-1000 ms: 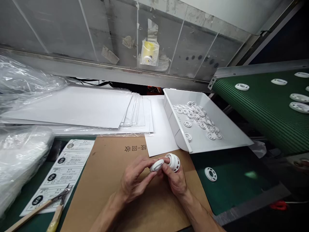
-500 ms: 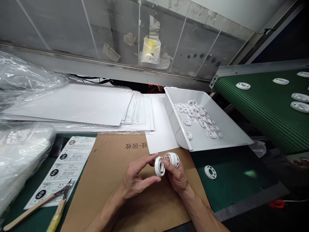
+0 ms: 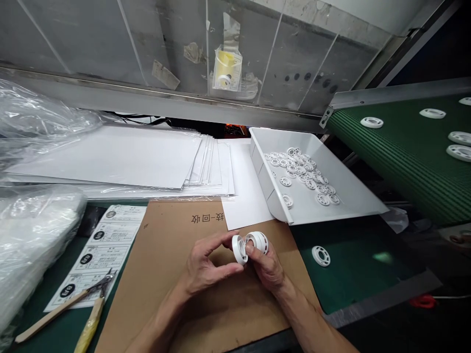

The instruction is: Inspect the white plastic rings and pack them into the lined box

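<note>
Above the brown cardboard (image 3: 176,255), both my hands hold white plastic rings. My left hand (image 3: 208,262) grips one ring (image 3: 240,249) by its rim between thumb and fingers, tilted so its inner side faces right. In my right hand (image 3: 270,264) a few rings (image 3: 259,241) sit together, face to face, with the thumb pressed at the near one's opening. The two hands are close together. A single loose ring with slots around its face (image 3: 321,256) lies on the green mat to the right.
A white bin (image 3: 353,203) holds several rings. More rings ride on a green conveyor (image 3: 408,162) at right. White sheets (image 3: 110,157) are stacked at left, near plastic bags (image 3: 40,235). Wooden-handled cutters (image 3: 90,304) rest over a label sheet (image 3: 99,245).
The ring in my left hand has turned, now tilting the other way. My right hand's rings have shifted slightly left and turned. The view has moved a little.
</note>
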The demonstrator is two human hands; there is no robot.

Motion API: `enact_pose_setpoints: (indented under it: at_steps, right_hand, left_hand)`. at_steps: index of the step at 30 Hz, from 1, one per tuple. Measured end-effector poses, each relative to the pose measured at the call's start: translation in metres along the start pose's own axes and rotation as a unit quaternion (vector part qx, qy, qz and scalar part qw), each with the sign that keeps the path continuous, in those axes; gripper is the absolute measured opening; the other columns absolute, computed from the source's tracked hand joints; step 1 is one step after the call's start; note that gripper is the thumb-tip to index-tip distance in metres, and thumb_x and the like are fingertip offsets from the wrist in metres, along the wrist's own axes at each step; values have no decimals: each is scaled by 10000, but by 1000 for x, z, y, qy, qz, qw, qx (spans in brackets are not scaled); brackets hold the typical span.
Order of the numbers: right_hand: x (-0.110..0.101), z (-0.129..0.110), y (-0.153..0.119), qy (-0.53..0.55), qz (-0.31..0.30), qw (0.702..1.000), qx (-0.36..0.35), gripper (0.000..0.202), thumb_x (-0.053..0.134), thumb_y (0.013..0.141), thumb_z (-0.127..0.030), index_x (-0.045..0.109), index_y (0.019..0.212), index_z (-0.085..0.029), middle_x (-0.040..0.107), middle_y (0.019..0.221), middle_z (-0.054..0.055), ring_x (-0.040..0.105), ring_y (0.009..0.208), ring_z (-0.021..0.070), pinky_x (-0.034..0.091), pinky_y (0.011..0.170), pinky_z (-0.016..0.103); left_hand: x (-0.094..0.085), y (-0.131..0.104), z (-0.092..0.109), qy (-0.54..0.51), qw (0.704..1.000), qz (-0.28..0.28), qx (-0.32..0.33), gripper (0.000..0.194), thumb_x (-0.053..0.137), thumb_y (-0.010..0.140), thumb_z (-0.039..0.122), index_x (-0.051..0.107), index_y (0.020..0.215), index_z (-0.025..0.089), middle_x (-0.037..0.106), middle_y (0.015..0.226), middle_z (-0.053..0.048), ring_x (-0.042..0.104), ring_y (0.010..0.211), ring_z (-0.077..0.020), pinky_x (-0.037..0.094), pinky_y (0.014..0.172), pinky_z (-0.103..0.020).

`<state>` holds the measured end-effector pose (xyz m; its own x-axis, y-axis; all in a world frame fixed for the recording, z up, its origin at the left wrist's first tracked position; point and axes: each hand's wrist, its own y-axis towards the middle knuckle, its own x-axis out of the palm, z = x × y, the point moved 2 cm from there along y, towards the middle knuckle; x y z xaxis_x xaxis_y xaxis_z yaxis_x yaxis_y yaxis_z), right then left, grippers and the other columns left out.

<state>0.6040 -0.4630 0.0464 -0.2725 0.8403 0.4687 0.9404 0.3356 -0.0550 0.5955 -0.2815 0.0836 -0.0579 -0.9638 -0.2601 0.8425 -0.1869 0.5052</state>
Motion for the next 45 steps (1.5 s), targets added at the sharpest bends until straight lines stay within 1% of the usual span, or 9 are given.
enact_pose_setpoints:
  at_steps: [4,9,12,15,22,29,35,40,45]
  right_hand:
    - [-1,1,-1,0,2,1000,-4,248,813,877,-422,732,817,-195,649,649,0,540,559,147,421,548,269]
    - [-2,-2,-2,-1,-20,1000,-24,245,801,869,-449,765,839,-208,663,695,11,538,582,158,414,578,289]
    - [-3,-7,-2,-13,-28,998,-51,309,819,834,-473,752,683,-211,637,680,32,565,747,211,436,701,318]
    - [-4,-10,-2,-22,-27,997,-62,290,828,819,-468,767,668,-228,617,665,38,559,873,252,436,775,333]
    - [-4,-9,-3,-7,-21,998,-57,211,861,799,-415,793,709,-236,652,857,29,576,811,209,442,773,328]
    - [-5,-12,-3,-38,-34,996,-77,111,861,811,-378,826,814,-273,668,931,33,603,864,229,467,864,372]
    - [-6,-14,-3,-53,-30,994,-86,129,848,809,-399,827,801,-272,664,921,42,604,866,238,478,869,385]
    - [-4,-17,-6,-94,1,989,-110,145,873,772,-404,837,795,-265,676,922,51,618,848,233,495,816,360]
    - [-2,-21,-4,-147,10,983,-112,203,883,744,-439,847,816,-254,676,954,60,625,852,237,519,788,356]
  left_hand:
    - [2,-3,-2,-2,999,-4,-33,550,894,768,369,726,1266,204,818,1022,-57,769,892,-203,615,820,-260]
    - [2,-7,-9,-41,991,-10,-126,385,818,793,411,759,1115,207,816,976,-35,761,880,-215,596,835,-289]
    - [2,-5,-9,-51,983,-41,-172,312,771,795,404,751,1025,195,802,934,-34,743,856,-216,575,808,-294]
    - [4,-2,-6,-50,980,-59,-184,295,757,774,390,730,985,186,789,909,-35,726,829,-214,560,773,-293]
    - [7,-2,-5,-23,986,-82,-146,301,748,761,352,700,1020,207,771,922,-23,721,819,-208,562,706,-283]
    - [12,-1,1,68,997,-25,-28,452,727,742,149,615,1172,229,747,991,-7,701,833,-159,587,799,-261]
    - [11,0,0,113,993,-15,22,497,698,778,129,575,1250,229,745,1024,-33,704,850,-165,605,804,-267]
    - [12,-2,1,153,985,3,83,409,694,877,161,563,1258,228,734,1049,-83,731,921,-203,622,812,-297]
    - [9,1,1,177,977,13,118,397,703,888,169,566,1257,222,730,1035,-89,723,892,-199,612,791,-283]
